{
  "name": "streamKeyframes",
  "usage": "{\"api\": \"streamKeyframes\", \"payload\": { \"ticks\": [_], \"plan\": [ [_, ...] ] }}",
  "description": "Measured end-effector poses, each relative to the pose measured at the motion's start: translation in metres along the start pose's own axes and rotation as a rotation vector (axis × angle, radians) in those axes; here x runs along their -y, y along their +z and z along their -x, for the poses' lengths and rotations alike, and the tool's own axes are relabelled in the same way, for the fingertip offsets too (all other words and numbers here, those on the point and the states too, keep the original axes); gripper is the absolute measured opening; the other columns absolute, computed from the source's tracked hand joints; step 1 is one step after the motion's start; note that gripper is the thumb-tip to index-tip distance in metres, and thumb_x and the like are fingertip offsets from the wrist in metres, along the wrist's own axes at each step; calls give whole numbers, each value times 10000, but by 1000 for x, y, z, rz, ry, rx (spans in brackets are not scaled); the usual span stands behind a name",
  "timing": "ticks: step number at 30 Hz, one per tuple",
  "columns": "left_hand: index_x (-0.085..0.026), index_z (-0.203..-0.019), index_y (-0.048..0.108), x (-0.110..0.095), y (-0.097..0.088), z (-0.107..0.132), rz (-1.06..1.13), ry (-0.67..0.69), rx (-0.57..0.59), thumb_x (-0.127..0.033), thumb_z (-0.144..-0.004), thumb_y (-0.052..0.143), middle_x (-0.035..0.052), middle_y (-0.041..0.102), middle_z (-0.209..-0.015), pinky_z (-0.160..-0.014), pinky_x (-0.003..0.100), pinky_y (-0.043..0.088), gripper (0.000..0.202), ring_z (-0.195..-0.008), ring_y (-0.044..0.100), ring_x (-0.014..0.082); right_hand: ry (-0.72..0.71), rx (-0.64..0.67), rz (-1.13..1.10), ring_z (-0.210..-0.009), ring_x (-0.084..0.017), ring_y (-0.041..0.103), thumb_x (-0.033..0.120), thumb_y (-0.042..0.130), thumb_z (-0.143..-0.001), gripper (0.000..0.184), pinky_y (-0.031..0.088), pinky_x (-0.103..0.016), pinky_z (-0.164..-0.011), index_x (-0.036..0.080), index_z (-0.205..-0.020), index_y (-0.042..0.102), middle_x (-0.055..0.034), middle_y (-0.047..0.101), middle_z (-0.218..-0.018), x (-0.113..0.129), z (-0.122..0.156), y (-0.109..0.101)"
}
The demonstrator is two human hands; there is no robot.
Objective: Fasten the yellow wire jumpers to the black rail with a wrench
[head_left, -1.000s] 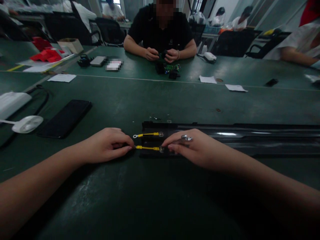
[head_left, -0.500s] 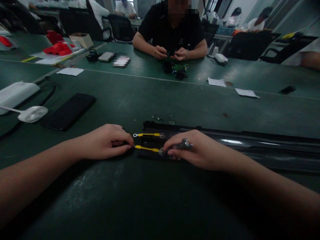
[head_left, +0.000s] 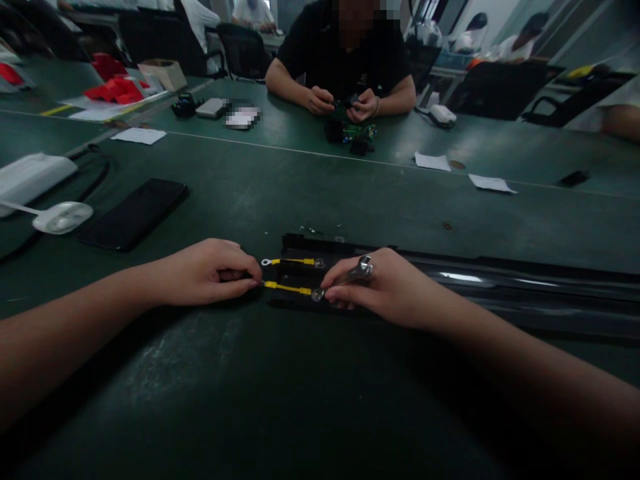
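Observation:
My left hand point(head_left: 215, 272) pinches the free end of the nearer yellow wire point(head_left: 287, 288), hiding its tip. That wire's other end sits at a round metal fastener point(head_left: 317, 294) on a long black housing point(head_left: 480, 268). In my right hand point(head_left: 385, 287) is a small metal wrench point(head_left: 363, 268); its open jaw sticks up above the fingers and its lower end is at the fastener, partly covered by my fingertips. A second yellow wire point(head_left: 295, 261) lies beyond, parallel to the first, its ring terminal point(head_left: 267, 263) loose at the left and its right end at another fastener point(head_left: 319, 263).
A black phone point(head_left: 134, 213) lies left, beside a white plug-like device point(head_left: 63, 217) and a white box point(head_left: 35, 180). Across the green table point(head_left: 240, 400), a co-worker's hands point(head_left: 345, 103) hold a small black part above a green circuit board point(head_left: 357, 132). Paper slips point(head_left: 433, 161) lie beyond the housing.
The wrench has tilted in my right hand, and its jaw now stands higher beside my knuckles. My left hand keeps its pinch on the wire. The view has shifted slightly.

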State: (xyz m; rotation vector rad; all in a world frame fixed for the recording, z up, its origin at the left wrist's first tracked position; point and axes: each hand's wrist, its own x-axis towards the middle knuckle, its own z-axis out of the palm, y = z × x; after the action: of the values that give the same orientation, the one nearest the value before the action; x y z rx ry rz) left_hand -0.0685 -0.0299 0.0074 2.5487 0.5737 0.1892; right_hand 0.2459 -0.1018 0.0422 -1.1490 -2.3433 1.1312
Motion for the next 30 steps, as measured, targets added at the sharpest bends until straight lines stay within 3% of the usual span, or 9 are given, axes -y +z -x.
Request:
{"api": "streamKeyframes", "payload": {
  "ticks": [8, 14, 17, 21, 26, 30],
  "plan": [
    [-207, -1008, 744, -2, -1, 1, 1, -18, 10, -278, -977, 570, 16, 715, -844, -630, 216, 460, 191, -722, 630, 132, -54, -26, 62, -700, -139, 686, 234, 583, -1005, 182, 506, -253, -681, 143, -1057, 731, -18, 738, -811, 1, 2, 1],
    [-212, -1013, 744, -2, -2, 0, 2, -12, 6, -268, -977, 573, 9, 718, -853, -645, 214, 468, 183, -731, 637, 130, -78, -18, 96, -795, -153, 704, 241, 673, -962, 103, 507, -260, -757, 173, -968, 750, -13, 760, -884, -1, 2, 2],
    [-211, -1016, 745, -2, -2, -1, 10, -16, 7, -267, -976, 572, 12, 720, -853, -635, 215, 465, 186, -726, 636, 131, -96, -43, 108, -754, -147, 691, 205, 605, -988, 150, 511, -258, -714, 157, -1035, 740, -25, 755, -883, -1, 2, 3],
    [-215, -1012, 743, 0, -1, 1, 4, -17, 12, -280, -983, 568, 11, 714, -838, -635, 218, 460, 189, -720, 630, 130, -128, -62, 136, -845, -162, 705, 163, 561, -985, 216, 527, -283, -775, 157, -1119, 731, -59, 765, -1011, -1, 3, 5],
    [-218, -1023, 740, 2, -1, 2, 3, -21, 16, -284, -985, 573, 9, 711, -853, -641, 218, 459, 184, -729, 634, 128, 35, -35, 47, -670, -138, 677, 233, 619, -987, 156, 506, -251, -629, 174, -1086, 725, -3, 726, -799, -1, 1, 5],
    [-216, -1021, 737, 1, -1, 2, -6, -18, 16, -291, -990, 564, 13, 707, -851, -640, 223, 458, 191, -732, 629, 132, 34, -36, 28, -673, -131, 670, 249, 673, -966, 84, 489, -240, -632, 186, -995, 720, 21, 710, -767, -1, 0, 3]
  ]
}}
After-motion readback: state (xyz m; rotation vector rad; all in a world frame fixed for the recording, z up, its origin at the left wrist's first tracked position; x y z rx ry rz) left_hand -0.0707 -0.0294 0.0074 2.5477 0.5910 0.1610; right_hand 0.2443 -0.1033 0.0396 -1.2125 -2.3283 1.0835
